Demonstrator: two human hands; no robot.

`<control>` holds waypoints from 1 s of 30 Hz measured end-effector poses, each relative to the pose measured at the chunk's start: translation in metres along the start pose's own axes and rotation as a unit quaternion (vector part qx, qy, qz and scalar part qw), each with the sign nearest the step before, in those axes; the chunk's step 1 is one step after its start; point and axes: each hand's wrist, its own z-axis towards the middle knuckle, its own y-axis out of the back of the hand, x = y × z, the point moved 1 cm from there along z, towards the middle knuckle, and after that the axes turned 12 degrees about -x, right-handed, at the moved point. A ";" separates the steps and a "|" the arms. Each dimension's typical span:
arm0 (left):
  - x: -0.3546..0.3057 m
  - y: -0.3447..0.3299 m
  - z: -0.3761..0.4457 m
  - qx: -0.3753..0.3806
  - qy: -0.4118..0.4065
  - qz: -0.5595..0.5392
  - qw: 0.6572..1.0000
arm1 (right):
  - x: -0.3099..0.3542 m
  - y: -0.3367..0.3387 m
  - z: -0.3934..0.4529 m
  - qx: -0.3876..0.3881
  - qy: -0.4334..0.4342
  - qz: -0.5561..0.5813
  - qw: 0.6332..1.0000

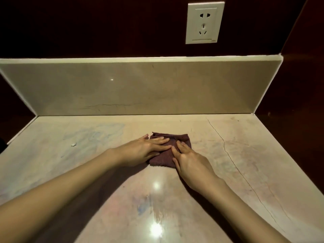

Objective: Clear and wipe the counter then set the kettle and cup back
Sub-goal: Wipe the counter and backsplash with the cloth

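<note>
A folded dark maroon cloth (182, 139) lies flat on the pale marble counter (175, 199), near its middle. My left hand (145, 149) presses on the cloth's left part with straight fingers. My right hand (189, 162) lies flat on the cloth's right and near part, fingertips touching those of the left hand. No kettle or cup is in view.
A small white scrap (73, 144) lies on the counter to the left, by bluish smears. A long crack (233, 160) runs down the counter's right side. A low marble backsplash (140, 88) closes the back; a white wall socket (204, 23) sits above it.
</note>
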 end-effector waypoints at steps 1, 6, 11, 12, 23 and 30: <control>0.010 0.003 0.011 0.000 0.000 0.005 1.000 | -0.003 -0.003 0.015 0.004 -0.002 -0.005 1.000; 0.049 0.015 0.053 -0.005 -0.003 0.011 1.000 | -0.017 -0.010 0.075 0.030 -0.004 -0.037 0.999; 0.084 0.017 0.082 -0.018 -0.011 0.010 1.000 | -0.026 -0.020 0.114 0.025 -0.020 -0.043 0.999; 0.087 0.016 0.084 -0.020 -0.010 0.004 1.000 | -0.027 -0.021 0.118 0.025 -0.024 -0.041 0.999; 0.079 0.013 0.073 -0.029 -0.011 -0.025 0.999 | -0.018 -0.026 0.110 0.017 -0.057 -0.032 0.998; 0.038 0.001 0.004 -0.047 -0.025 -0.036 0.998 | 0.015 -0.012 0.034 0.010 -0.033 -0.003 0.999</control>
